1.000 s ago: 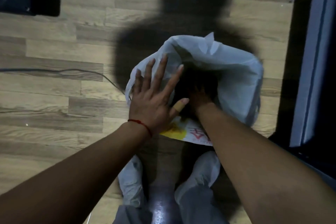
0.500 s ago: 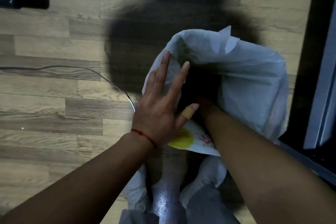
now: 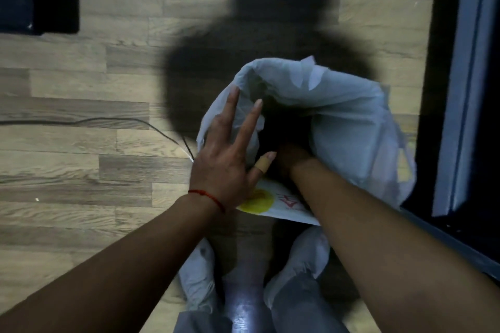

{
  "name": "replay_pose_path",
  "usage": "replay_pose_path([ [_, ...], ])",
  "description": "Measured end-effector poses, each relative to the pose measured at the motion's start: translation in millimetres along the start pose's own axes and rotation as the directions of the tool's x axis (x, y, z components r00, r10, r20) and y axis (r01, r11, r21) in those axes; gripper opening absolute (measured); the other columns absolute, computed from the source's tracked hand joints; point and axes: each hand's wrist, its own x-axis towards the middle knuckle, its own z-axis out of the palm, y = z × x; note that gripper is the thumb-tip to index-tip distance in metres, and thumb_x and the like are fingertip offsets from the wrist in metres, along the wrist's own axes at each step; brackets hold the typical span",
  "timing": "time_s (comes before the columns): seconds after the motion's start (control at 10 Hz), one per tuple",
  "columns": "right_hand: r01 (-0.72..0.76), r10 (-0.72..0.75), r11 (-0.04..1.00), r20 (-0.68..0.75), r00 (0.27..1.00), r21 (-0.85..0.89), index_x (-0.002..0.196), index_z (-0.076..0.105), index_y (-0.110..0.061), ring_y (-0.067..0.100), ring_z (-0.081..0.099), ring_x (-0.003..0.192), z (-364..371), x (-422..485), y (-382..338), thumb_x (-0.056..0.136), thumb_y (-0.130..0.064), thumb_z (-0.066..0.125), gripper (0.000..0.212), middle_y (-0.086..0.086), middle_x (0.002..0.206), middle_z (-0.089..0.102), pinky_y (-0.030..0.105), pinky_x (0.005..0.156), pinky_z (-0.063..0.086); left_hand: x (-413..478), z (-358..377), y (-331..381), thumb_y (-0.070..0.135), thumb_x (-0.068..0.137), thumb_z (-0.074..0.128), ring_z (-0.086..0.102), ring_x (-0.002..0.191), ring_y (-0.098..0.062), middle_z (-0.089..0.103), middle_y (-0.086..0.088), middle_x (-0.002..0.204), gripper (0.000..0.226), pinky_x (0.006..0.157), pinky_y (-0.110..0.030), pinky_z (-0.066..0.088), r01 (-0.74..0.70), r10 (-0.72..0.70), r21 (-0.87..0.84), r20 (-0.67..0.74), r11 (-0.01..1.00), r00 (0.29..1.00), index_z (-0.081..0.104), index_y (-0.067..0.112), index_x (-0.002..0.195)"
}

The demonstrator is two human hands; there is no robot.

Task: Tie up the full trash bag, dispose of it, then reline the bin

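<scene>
Relining looks like the step you are on: a white plastic bag stands open on the wood floor just ahead of your shoes, its mouth dark, the bin itself hidden. Your left hand lies flat with splayed fingers on the bag's left rim, gripping nothing. Your right hand reaches down inside; whether it is clenched cannot be told. No tied bag shows, so tying and disposal seem done.

Wood floor w/ cable, bag.
</scene>
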Motion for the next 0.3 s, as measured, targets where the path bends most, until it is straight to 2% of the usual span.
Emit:
replay_pose_path([
  [0.1, 0.056, -0.071, 0.985, -0.084, 0.994, -0.166, 0.155, 0.007, -0.022, 0.034, 0.01, 0.148, -18.2, -43.8, -7.6, 0.095, -0.051, 0.039, 0.074, 0.011, 0.162, 0.008, 0.051, 0.119, 0.01, 1.7, -10.8, 0.2, 0.061, 0.089, 0.041, 0.015, 0.145, -0.041, 0.0, -0.005, 0.162, 0.071, 0.111, -0.055, 0.03, 0.029, -0.044, 0.135, 0.107, 0.99, 0.993, 0.018, 0.036, 0.151],
  [0.2, 0.062, -0.076, 0.992, -0.133, 0.988, -0.109, 0.155, 0.002, -0.028, 0.028, 0.003, 0.149, -48.1, -103.9, -20.1, 0.098, -0.049, 0.036, 0.07, 0.003, 0.164, -0.001, 0.047, 0.121, 0.008, 1.6, -45.1, 16.8, 0.065, 0.086, 0.034, 0.007, 0.145, -0.043, -0.004, 0.002, 0.162, 0.073, 0.113, -0.055, 0.027, 0.13, -0.161, 0.169, 0.182, 0.977, 0.97, 0.008, 0.041, 0.15],
  [0.3, 0.059, -0.068, 0.997, -0.206, 0.976, -0.047, 0.153, -0.004, -0.032, 0.024, -0.001, 0.15, -82.7, -168.4, -40.9, 0.097, -0.053, 0.035, 0.072, 0.0, 0.164, -0.006, 0.047, 0.121, 0.009, -2.8, -90.7, 51.4, 0.068, 0.084, 0.025, 0.005, 0.147, -0.034, -0.005, 0.004, 0.162, 0.074, 0.115, -0.051, 0.026, 0.154, -0.182, 0.142, 0.21, 0.978, 0.961, 0.001, 0.044, 0.149],
])
